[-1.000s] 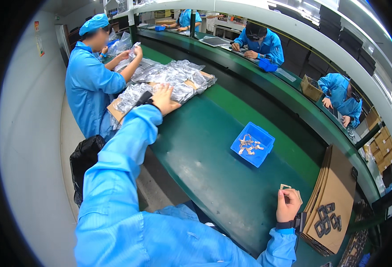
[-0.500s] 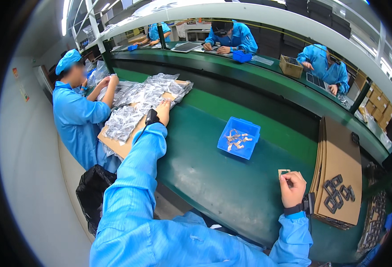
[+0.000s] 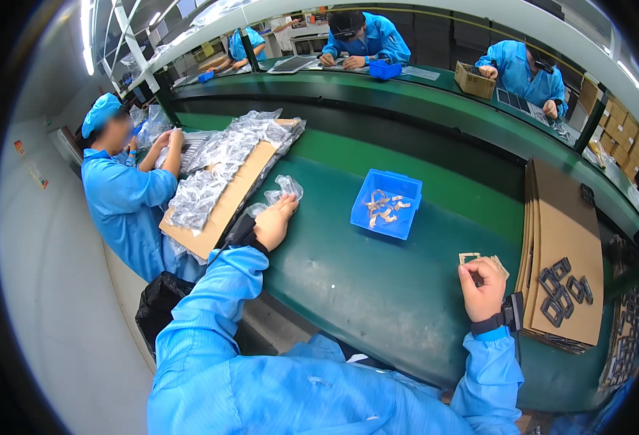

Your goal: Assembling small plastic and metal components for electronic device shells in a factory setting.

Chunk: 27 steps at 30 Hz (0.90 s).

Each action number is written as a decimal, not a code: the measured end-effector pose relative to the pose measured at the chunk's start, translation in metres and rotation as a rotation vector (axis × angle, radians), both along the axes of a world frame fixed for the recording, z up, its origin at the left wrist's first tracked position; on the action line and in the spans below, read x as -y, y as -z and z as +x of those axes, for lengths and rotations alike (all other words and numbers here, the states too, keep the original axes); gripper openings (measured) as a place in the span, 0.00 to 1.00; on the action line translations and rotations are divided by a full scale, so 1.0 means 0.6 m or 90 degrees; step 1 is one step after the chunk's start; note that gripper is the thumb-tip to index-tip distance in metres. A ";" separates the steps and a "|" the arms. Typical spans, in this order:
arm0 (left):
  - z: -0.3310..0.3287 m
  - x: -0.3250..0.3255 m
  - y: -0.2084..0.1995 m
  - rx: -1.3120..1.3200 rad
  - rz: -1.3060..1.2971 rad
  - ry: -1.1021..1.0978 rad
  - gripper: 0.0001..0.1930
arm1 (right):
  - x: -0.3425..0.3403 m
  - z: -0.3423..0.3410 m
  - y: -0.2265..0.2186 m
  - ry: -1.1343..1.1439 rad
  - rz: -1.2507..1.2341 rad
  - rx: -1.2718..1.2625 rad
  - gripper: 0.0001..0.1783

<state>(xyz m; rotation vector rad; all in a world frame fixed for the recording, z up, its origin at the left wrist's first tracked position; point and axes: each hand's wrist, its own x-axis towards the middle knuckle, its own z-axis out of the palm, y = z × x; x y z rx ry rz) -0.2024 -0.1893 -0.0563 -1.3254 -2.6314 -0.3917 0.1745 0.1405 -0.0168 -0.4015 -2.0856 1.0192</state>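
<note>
The right hand point(image 3: 482, 286) is raised near the stack point(image 3: 562, 217), its thumb and fingers closed on thin, pale frames point(image 3: 469, 257). One frame sticks out beyond the thumb and more edges show past the fingers; how many there are cannot be told. A fingertip pinch seems to suit such flat pieces, since it leaves most of the outer frame uncovered.

The left hand point(image 3: 274, 223) lies over a clear bag point(image 3: 285, 190) on the bench point(image 3: 341, 283), just beside the pile point(image 3: 222, 170). Its fingers are close together, and plastic shows beyond them and by the wrist. The thumb's grip is hidden, so whether the bag is pinched or only pressed cannot be told.

The blue tray point(image 3: 379, 231) stands between the two hands, probably for easy reach, and its walls keep the loose strips point(image 3: 386, 206) together. The stack likely serves as a raised shelf for the black frames point(image 3: 553, 281) lying loose on it.

Compared with half a second ago, the left hand has come off the pile's edge and nearer the person, with the bag now out on the bench. A broad strip of card point(image 3: 251, 170) shows where plastic lay. The right hand keeps its pinch, and the strips remain in the tray.
</note>
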 end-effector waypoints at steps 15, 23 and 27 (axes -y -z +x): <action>0.151 -0.020 -0.053 0.033 -0.133 0.142 0.39 | 0.000 0.009 0.000 -0.005 -0.035 0.029 0.02; 0.331 -0.071 -0.044 0.065 -0.144 0.372 0.43 | 0.014 0.001 -0.010 -0.101 -0.027 0.033 0.03; 0.371 -0.109 -0.077 0.090 -0.013 0.322 0.44 | 0.044 -0.003 -0.009 -0.278 0.129 0.067 0.13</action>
